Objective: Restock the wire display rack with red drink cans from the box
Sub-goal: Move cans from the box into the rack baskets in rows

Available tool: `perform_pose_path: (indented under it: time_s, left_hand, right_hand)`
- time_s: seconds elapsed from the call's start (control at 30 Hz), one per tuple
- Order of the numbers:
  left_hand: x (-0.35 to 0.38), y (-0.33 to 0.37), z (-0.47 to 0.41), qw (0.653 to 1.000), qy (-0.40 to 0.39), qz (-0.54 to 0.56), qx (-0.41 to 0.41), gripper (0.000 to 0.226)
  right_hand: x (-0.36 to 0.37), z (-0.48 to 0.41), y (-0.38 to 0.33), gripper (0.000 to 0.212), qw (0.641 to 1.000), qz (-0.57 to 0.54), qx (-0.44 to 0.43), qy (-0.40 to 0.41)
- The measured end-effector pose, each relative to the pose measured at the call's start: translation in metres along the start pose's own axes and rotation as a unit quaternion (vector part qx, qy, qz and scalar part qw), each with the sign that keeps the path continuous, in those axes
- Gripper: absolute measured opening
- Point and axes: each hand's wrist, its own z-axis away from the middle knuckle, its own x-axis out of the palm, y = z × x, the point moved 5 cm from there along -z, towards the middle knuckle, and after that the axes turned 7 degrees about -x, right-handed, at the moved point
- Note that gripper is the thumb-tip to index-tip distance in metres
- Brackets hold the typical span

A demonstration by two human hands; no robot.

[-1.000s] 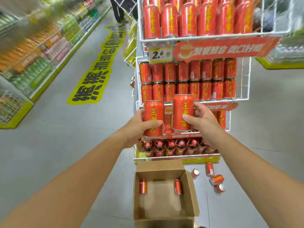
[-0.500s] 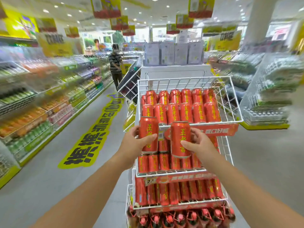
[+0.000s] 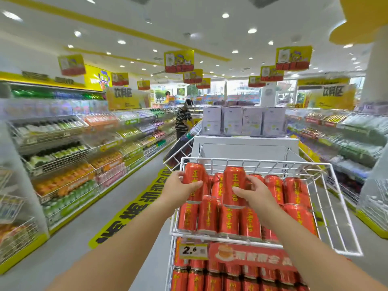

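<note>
The white wire display rack (image 3: pixel 333 198) stands right in front of me, its top basket holding two layers of red drink cans with yellow lettering. My left hand (image 3: pixel 178 190) grips one red can (image 3: pixel 194 175) upright at the basket's left side, above the lower cans. My right hand (image 3: pixel 255 192) holds a second red can (image 3: pixel 234 183) upright just to the right of it, resting on the cans beneath. Lower shelves (image 3: pixel 210 276) of the rack are packed with more red cans. The box is out of view.
Long drink shelves (image 3: pixel 69 164) line the aisle on the left, more shelving (image 3: pixel 346 139) on the right. A person in a striped shirt (image 3: pixel 182 122) stands farther down the aisle. White cartons (image 3: pixel 243 120) sit on a white unit behind the rack. A yellow floor sticker (image 3: pixel 134 206) runs along the left.
Both hands lifted their cans from the middle shelf level up into the top basket. My view swung up from the floor and box to the aisle ahead.
</note>
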Motion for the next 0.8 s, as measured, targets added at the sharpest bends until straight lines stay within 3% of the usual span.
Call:
perform_pose_path:
  time_s: [0.07, 0.13, 0.27, 0.53, 0.7, 0.8]
  left_hand:
    - [0.007, 0.009, -0.014, 1.000, 0.017, -0.019, 0.003, 0.051]
    - [0.013, 0.010, -0.031, 0.998, 0.040, -0.052, -0.001, 0.032]
    - [0.026, 0.001, -0.059, 0.995, 0.057, -0.076, -0.029, 0.021]
    - [0.041, 0.007, -0.076, 0.959, 0.130, -0.251, 0.008, 0.023]
    - [0.053, 0.003, -0.078, 0.950, 0.137, -0.279, 0.021, 0.026]
    - [0.057, -0.003, -0.075, 0.951, 0.137, -0.275, 0.038, 0.029]
  right_hand:
    - [0.002, -0.024, 0.002, 0.049, 1.000, 0.014, 0.003, -0.012]
    - [0.005, -0.046, 0.007, 0.037, 1.000, 0.022, 0.004, -0.015]
    - [0.019, -0.078, 0.021, 0.024, 0.999, 0.040, 0.012, -0.024]
    - [0.042, -0.108, 0.054, 0.032, 0.999, 0.040, 0.028, -0.018]
    - [0.045, -0.108, 0.061, 0.044, 0.998, 0.047, 0.032, 0.008]
    - [0.046, -0.106, 0.065, 0.064, 0.997, 0.059, 0.044, 0.004]
